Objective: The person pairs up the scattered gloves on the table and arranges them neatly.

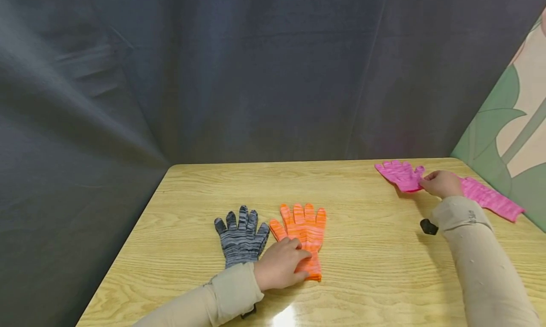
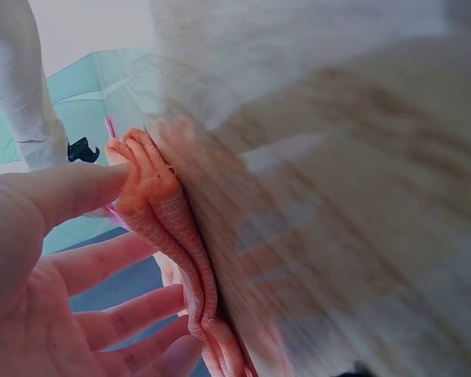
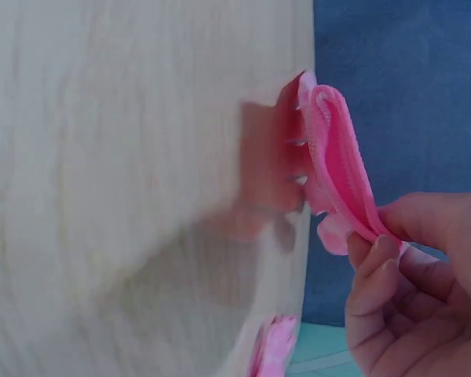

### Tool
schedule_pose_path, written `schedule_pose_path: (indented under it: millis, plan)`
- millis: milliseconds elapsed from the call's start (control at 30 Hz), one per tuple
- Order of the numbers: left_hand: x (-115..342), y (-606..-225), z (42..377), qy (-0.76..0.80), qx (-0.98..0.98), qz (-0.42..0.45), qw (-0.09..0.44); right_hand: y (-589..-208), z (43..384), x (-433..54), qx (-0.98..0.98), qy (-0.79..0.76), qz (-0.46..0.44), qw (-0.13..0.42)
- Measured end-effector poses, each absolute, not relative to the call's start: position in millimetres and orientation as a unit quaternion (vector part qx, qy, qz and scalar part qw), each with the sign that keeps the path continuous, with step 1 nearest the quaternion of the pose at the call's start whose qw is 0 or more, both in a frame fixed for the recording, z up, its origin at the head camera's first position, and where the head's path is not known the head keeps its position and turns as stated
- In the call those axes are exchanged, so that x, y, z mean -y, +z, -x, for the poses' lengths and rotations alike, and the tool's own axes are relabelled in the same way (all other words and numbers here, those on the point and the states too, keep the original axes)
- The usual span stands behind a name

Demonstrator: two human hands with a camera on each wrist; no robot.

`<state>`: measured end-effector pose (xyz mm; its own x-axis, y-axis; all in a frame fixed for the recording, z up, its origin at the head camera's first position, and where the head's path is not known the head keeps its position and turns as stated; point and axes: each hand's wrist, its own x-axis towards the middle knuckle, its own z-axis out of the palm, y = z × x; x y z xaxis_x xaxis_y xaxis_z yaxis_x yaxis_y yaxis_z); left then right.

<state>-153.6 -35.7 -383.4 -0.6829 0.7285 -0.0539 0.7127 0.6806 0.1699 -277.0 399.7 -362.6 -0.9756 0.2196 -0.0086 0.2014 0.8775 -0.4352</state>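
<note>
My left hand (image 1: pixel 281 266) rests on the lower part of an orange knit glove (image 1: pixel 308 232) that lies flat, fingers pointing away from me. In the left wrist view its fingers are extended, touching the glove's folded edge (image 2: pixel 184 243). Beside it on the left is a grey-black knit glove (image 1: pixel 242 237), partly covered by my left forearm. At the far right, my right hand (image 1: pixel 444 184) pinches a pink knit glove (image 1: pixel 401 174) at its cuff (image 3: pixel 341 149) between thumb and fingers. The cuff is lifted off the table. Another pink glove (image 1: pixel 490 199) lies behind the right wrist, partly hidden.
The wood-grain table (image 1: pixel 187 194) ends at a dark curtain (image 1: pixel 273 80) along the back and left. A leaf-patterned wall covering (image 1: pixel 503 128) borders its right side. A small black device (image 1: pixel 428 226) sits at the right wrist.
</note>
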Motion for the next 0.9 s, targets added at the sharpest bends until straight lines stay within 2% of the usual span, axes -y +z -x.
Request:
schedule_pose_path:
  millis: [233,900]
  plan:
    - [35,-384,154,0.067,-0.914,-0.396,0.054,-355,276,-393,0.957,0.261,0.123,0.008]
    - [34,-385,155,0.069,-0.917,-0.389,0.058,-343,271,-389,0.955,0.278,0.086,0.06]
